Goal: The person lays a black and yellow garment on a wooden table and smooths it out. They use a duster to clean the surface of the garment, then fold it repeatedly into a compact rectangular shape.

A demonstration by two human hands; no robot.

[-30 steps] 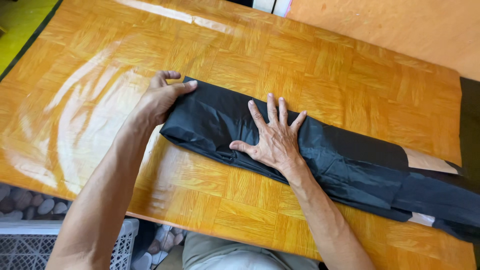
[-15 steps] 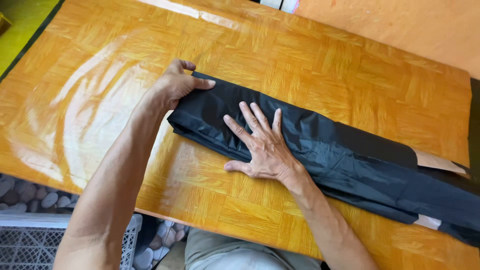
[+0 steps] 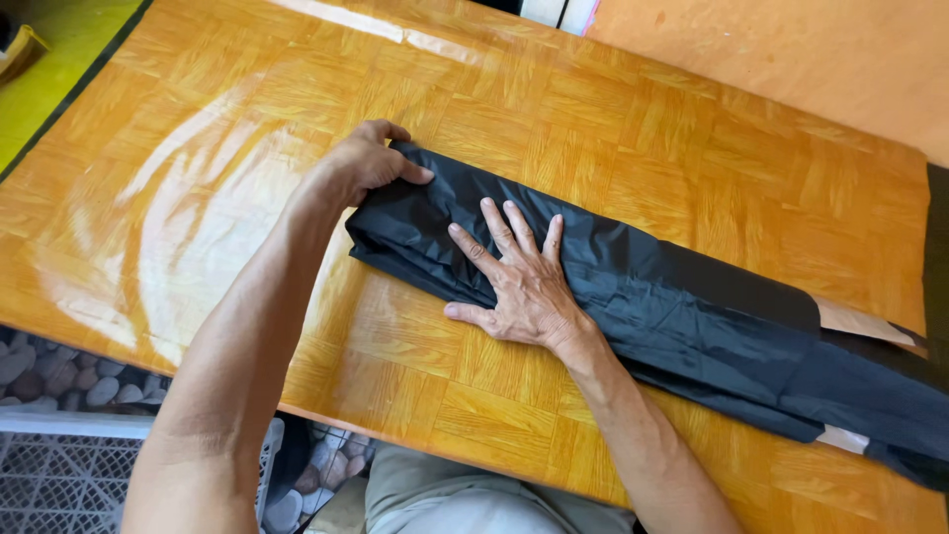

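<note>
A long black garment (image 3: pixel 682 316), folded into a narrow strip, lies slantwise across a glossy orange wooden table (image 3: pixel 247 148). My left hand (image 3: pixel 368 163) grips the strip's left end, thumb on top of the cloth. My right hand (image 3: pixel 514 277) lies flat on the strip a little to the right, fingers spread and pressing down. Pale lining patches (image 3: pixel 860 321) show near the garment's right end.
The table's near edge runs just in front of my lap (image 3: pixel 474 499). Below it on the left are a white plastic crate (image 3: pixel 69 475) and grey pebbles (image 3: pixel 49 376). An orange wall (image 3: pixel 791 49) stands behind, a yellow-green floor (image 3: pixel 59 69) at far left.
My left hand has shifted right along the garment's end and closed on it. My right hand has slid left along the strip, staying flat on it.
</note>
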